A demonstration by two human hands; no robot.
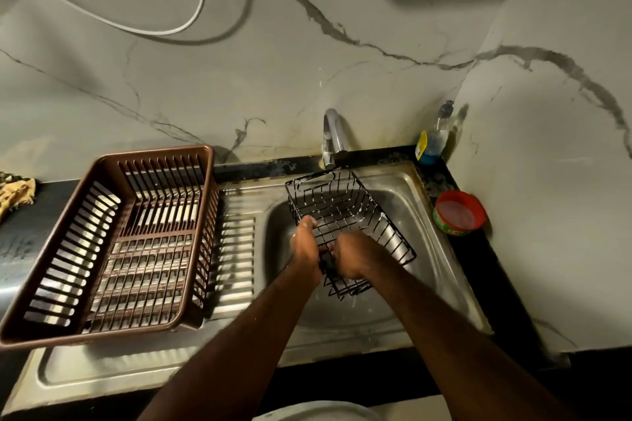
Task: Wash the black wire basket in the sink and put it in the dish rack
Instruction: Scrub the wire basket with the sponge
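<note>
- One black wire basket [345,212], flecked with suds, sits tilted over the sink [403,181] bowl below the one tap [333,137].
- Two hands: the left hand [306,246] grips the basket's near-left wires; the right hand [352,258] curls round its near edge, with something dark between the palms.
- One brown dish rack [113,243] rests on the draining board's left end.
- One bottle [434,137] stands at the sink's far right corner, one red tub [460,212] at its right edge.
</note>
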